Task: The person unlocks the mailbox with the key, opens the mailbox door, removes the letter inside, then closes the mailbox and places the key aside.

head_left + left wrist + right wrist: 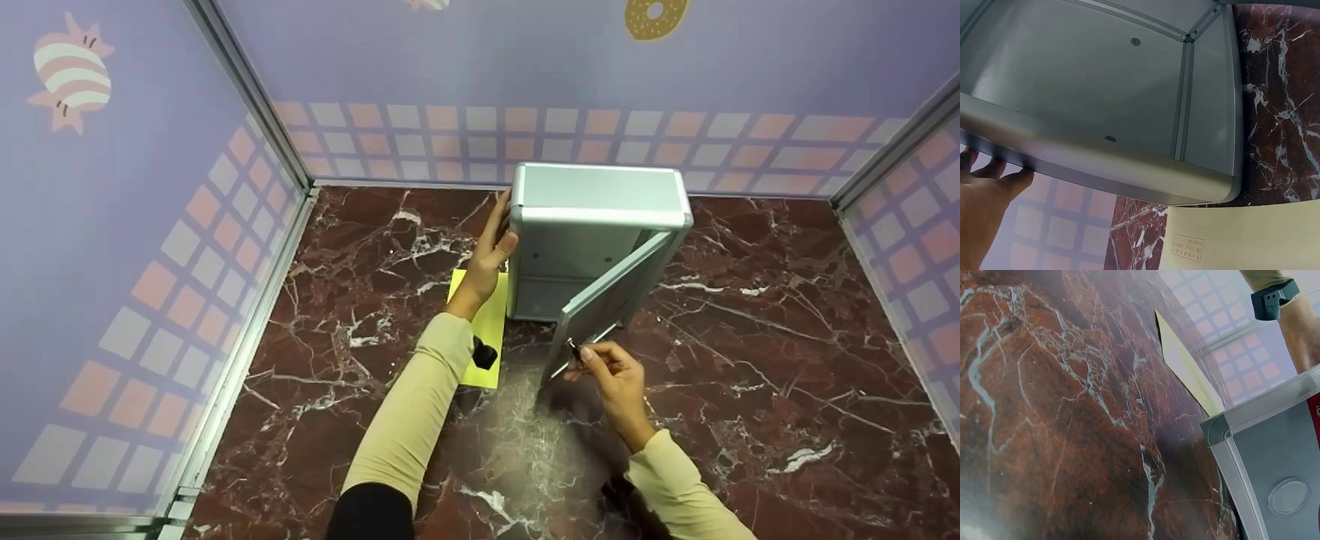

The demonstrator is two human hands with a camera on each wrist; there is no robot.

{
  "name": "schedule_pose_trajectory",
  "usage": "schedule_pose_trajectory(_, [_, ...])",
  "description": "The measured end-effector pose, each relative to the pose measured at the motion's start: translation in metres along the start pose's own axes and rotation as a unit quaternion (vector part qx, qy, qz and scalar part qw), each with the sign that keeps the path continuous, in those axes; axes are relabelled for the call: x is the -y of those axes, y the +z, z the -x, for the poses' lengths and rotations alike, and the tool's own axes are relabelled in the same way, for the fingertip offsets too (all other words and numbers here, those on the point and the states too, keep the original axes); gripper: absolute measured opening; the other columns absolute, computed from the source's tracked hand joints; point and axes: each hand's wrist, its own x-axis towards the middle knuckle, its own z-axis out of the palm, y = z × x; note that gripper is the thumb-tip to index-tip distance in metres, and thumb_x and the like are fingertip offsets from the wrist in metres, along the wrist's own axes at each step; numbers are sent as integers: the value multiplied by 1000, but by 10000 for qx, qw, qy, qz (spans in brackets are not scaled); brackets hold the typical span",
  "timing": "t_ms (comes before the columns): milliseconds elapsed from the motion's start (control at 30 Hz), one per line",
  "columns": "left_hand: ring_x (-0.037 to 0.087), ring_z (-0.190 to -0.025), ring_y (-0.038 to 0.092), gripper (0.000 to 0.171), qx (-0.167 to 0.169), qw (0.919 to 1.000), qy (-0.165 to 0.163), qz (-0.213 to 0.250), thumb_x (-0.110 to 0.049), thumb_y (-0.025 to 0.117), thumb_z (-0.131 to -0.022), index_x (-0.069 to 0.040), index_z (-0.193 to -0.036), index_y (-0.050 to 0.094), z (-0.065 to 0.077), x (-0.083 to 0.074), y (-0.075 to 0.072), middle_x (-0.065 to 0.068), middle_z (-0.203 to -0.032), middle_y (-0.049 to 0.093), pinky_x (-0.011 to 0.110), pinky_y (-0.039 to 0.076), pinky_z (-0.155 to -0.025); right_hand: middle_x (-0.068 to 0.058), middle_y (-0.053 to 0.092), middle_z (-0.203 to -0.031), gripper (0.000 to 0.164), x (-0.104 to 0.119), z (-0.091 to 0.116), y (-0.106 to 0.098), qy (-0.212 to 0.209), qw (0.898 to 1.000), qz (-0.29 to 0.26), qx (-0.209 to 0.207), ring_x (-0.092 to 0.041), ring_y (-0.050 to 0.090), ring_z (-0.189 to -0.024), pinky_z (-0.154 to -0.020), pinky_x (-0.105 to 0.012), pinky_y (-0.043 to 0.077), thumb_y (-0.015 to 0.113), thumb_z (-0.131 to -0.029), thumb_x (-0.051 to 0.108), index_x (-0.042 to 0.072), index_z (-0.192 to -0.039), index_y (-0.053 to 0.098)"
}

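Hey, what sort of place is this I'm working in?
It looks like a small partitioned booth, perhaps a staged work area: purple check-printed wall panels stand on three sides, metal strips join them at the corners, and a dark red marble-patterned surface lies between them.

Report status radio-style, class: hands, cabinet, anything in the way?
Left hand touching side of cabinet. Right hand pinching small key-like item near door. Cabinet upright, door partly open. Possible snag: yellow sheet beside cabinet, left-hand side.
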Motion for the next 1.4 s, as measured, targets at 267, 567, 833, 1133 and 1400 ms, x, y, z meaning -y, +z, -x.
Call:
schedule_pose_trajectory(267, [22,-144,22,100,47,10000,14,10,-68,47,-88,-6,-158,11,0,-1,-1,19,-159,18,32,22,-114,-28,65,-74,16,-6,-5,6,30,10000,-11,-33,-23,68,-61,-55,-35,57,54,-96,-11,-27,-93,52])
schedule_pose_trajectory(567, [23,-142,25,100,67,9999,78,111,-61,49,-91,6,-154,11,4,-36,5,27,-156,19,31,23,-113,-30,63,-74,18,-11,-14,13,88,9999,5,-142,-24,67,-61,-56,-40,58,56,-95,-9,-27,-94,52])
schedule_pose_trajectory(833, [29,-143,23,100,113,9996,206,135,-60,48,-92,9,-153,10,5,-37,4,30,-155,18,32,24,-113,-26,65,-74,15,-13,-17,17,107,9997,-11,-201,-24,68,-60,-54,-40,57,56,-95,-9,-24,-94,55])
schedule_pose_trajectory(1133, [29,-142,24,97,111,9997,174,119,-59,48,-92,6,-154,11,6,-35,3,30,-155,19,34,24,-114,-31,62,-73,15,-16,-22,23,59,9998,-50,-196,-24,67,-59,-53,-36,57,54,-96,-11,-26,-94,53])
schedule_pose_trajectory(1400, [30,-142,23,97,115,9996,235,104,-58,48,-93,9,-153,10,5,-37,3,31,-155,19,35,23,-114,-29,64,-73,14,-20,-27,28,49,9995,-106,-285,-25,67,-58,-53,-39,57,55,-95,-10,-24,-94,54])
